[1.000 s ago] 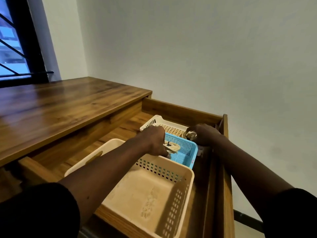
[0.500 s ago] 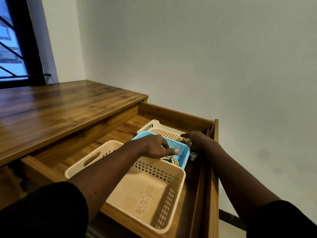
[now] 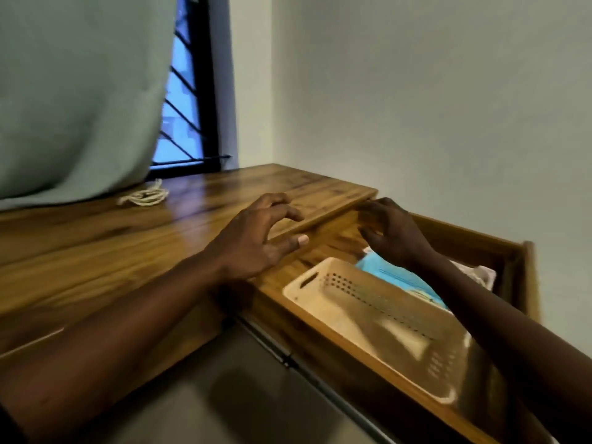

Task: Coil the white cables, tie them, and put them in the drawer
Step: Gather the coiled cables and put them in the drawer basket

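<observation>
A coiled white cable (image 3: 144,196) lies on the wooden desk top (image 3: 96,245) at the far left, near the window. The drawer (image 3: 515,261) stands open at the right, with a beige basket (image 3: 368,302) in front and a blue basket (image 3: 394,274) behind it. My left hand (image 3: 256,238) hovers over the desk's front edge, fingers loosely spread, holding nothing. My right hand (image 3: 394,232) is above the drawer's back part, fingers loosely curled, empty. The cable in the blue basket is hidden.
A pale green curtain (image 3: 80,91) hangs over the desk's left end, beside a barred window (image 3: 189,107). A white basket corner (image 3: 477,274) shows at the drawer's back right. A grey wall stands behind the desk.
Both hands have left the blue basket and risen out of the drawer. My view has swung left, so the desk top, the curtain and a coiled cable now show.
</observation>
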